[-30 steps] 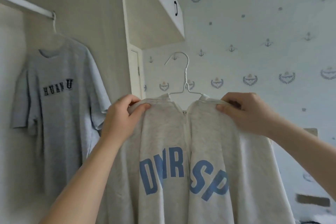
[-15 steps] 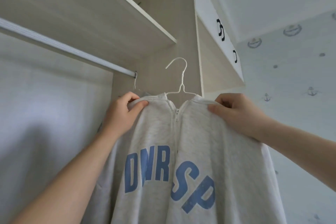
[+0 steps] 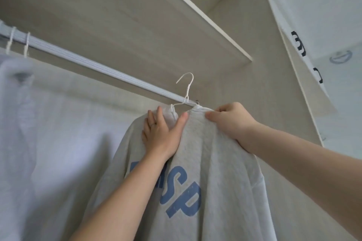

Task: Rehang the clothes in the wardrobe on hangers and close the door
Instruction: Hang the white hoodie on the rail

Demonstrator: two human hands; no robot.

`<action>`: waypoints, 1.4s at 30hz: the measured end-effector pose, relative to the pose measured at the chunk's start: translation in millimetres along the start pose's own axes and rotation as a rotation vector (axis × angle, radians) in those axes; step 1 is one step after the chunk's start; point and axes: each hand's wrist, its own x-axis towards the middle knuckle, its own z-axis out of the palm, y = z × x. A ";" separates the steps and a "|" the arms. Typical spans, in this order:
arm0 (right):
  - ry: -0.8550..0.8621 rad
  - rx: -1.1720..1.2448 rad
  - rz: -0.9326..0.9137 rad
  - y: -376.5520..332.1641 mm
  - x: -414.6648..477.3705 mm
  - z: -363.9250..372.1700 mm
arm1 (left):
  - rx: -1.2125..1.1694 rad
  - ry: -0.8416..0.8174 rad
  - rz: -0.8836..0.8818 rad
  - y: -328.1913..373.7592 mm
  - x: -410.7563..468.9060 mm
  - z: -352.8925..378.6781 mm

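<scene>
Up at the wardrobe rail (image 3: 98,68), where it has been raised, the grey sweatshirt (image 3: 215,152) is hung lengthwise downward on a white hanger (image 3: 187,89), hook upright, tip turned left. Its left shoulder is now pressed by straightened fingers of the left hand (image 3: 160,137); its right shoulder is pinched by the right hand (image 3: 231,121).
</scene>
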 end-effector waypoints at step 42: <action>-0.184 -1.391 -0.557 119.8 103.9 64.7 | 0.097 -0.130 0.157 -125.8 106.2 106.8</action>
